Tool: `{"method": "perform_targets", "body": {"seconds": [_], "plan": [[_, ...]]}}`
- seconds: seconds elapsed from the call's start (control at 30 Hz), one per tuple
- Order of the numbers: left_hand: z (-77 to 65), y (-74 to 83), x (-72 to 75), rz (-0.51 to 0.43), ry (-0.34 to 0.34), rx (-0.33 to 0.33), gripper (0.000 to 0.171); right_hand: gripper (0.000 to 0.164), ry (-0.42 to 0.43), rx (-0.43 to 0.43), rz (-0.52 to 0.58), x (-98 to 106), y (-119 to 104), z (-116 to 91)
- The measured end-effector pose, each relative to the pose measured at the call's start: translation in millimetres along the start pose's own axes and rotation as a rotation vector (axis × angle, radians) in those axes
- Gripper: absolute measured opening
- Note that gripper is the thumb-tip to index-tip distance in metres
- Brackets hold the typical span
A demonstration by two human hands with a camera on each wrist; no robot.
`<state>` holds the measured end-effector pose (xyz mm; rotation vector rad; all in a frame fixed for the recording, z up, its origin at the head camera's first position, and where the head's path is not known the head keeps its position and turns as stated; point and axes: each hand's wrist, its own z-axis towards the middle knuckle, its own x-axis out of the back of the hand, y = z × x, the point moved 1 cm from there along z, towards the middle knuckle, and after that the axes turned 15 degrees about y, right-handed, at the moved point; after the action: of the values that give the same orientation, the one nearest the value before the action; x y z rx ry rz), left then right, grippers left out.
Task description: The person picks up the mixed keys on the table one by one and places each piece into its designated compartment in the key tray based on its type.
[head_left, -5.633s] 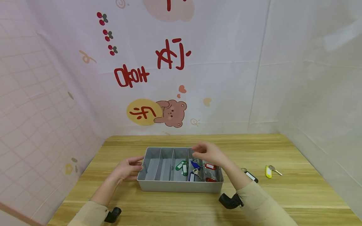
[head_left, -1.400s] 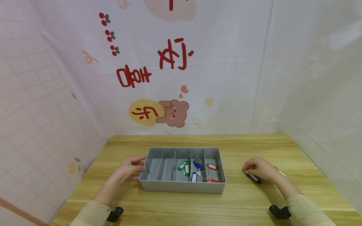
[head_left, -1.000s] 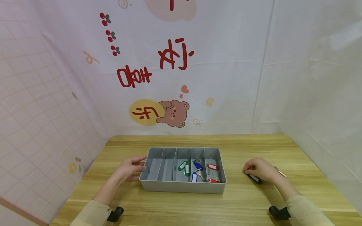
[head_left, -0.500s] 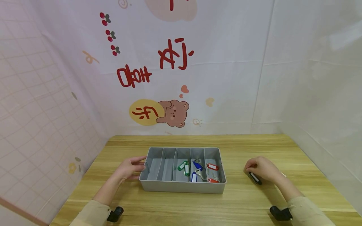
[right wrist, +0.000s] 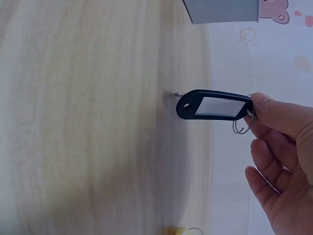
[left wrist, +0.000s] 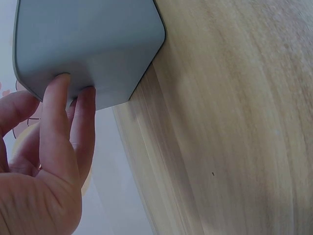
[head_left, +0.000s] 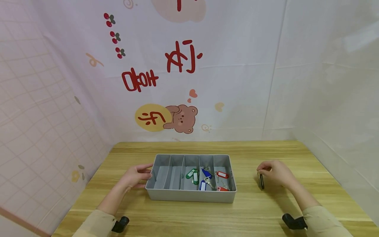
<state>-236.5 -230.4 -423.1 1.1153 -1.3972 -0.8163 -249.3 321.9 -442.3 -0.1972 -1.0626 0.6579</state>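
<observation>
A grey compartment box [head_left: 189, 196] stands on the wooden table. My left hand [head_left: 136, 177] grips its left end, two fingertips against the outer wall [left wrist: 107, 63] and another digit over the rim. Off to the box's right, my right hand [head_left: 276, 172] pinches the ring of a black key tag [right wrist: 220, 110] with a white label. The tag hangs over the table in the head view, its key mostly hidden behind it in the right wrist view. Inside the box are green key tags [head_left: 195, 177], blue key tags [head_left: 203, 185] and red key tags [head_left: 222, 174], with keys.
A yellow key tag [right wrist: 180, 231] lies at the lower edge of the right wrist view; my right arm hides it in the head view. The box's two left compartments [head_left: 161, 177] hold no tags. A printed white curtain [head_left: 237, 82] backs the table.
Earlier my right hand was over the box, then moved right to the black key tag on the table. Now the tag is raised and hangs from its fingers. My left hand stays on the box.
</observation>
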Motion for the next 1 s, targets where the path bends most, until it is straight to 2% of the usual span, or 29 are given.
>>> {"method": "perform_targets", "body": {"seconds": [0.2,0.53,1.0], "plan": [[-0.3,0.0,-0.1,-0.002,0.003,0.007,0.056,0.005,0.055,-0.024,0.017,6,-7,5],[-0.1,-0.2,-0.6,-0.014,0.003,0.011,0.056,0.011,0.109,-0.138,0.048,14,-21,14],[-0.5,-0.4,-0.9,-0.007,0.007,0.008,0.056,0.023,0.132,-0.178,0.113,23,-50,31]]}}
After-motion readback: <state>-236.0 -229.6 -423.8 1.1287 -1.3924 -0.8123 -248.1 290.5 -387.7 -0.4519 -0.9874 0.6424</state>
